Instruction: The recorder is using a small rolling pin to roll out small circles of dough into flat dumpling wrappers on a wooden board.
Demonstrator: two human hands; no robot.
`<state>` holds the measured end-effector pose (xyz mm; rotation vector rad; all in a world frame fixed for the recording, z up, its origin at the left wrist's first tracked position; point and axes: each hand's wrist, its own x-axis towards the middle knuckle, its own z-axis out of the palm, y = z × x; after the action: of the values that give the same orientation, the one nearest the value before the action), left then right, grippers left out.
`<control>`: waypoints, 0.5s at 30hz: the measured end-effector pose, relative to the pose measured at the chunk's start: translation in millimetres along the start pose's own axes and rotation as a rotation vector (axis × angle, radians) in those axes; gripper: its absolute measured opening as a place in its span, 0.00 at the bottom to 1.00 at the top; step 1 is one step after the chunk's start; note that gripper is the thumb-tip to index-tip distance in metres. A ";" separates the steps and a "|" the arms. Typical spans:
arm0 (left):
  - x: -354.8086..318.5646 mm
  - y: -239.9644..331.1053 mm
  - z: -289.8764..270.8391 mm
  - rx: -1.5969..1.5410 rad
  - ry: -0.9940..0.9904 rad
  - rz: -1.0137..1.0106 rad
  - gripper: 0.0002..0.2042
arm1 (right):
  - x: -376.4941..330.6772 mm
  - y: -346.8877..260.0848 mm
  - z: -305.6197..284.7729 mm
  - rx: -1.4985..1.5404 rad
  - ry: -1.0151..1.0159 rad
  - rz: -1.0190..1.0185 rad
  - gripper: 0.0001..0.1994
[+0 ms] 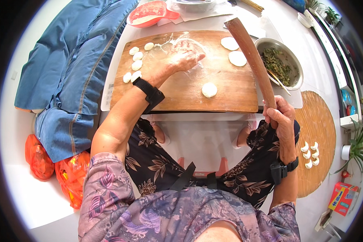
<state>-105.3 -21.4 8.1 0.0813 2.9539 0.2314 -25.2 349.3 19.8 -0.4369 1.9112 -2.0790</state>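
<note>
Looking left to right across the wooden board (165,97), we find six small dough lumps (137,65) at the left, two touching at the near end, all seemingly left to flatten. The left hand (185,58) lies palm down in the floury patch toward the far side; we cannot tell whether it grips any dough beneath. Right of centre and nearer us sits one small, thick disc (209,90), pressed but apparently not yet thinned, while two wider, thinner rounds (237,58) at the far right look done. We have the rolling pin (249,60) raised in the right hand (279,115), its fingers wrapped around the near end. Farther right, six folded dumplings (315,153) rest on a round mat (322,121), so we judge the work well short of finished.

Around us, red bags (70,175) sit below the blue cloth (78,52) at the left. A red scoop (149,15) with flour stands beyond the board on the white bench (109,94). Our left forearm crosses the board beside the lumps, and the pin slants between the rounds and the metal bowl (299,76) of green filling (275,60), where chopsticks (279,82) overhang the near rim.
</note>
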 end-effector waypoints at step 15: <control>-6.0 6.1 4.8 0.190 0.180 0.163 0.36 | -3.0 1.6 -8.5 -0.074 -0.004 -0.014 0.13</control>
<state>-98.3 -15.1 5.4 0.3447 3.1434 -0.0234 -25.9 358.1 17.5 -0.4717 1.9932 -2.0204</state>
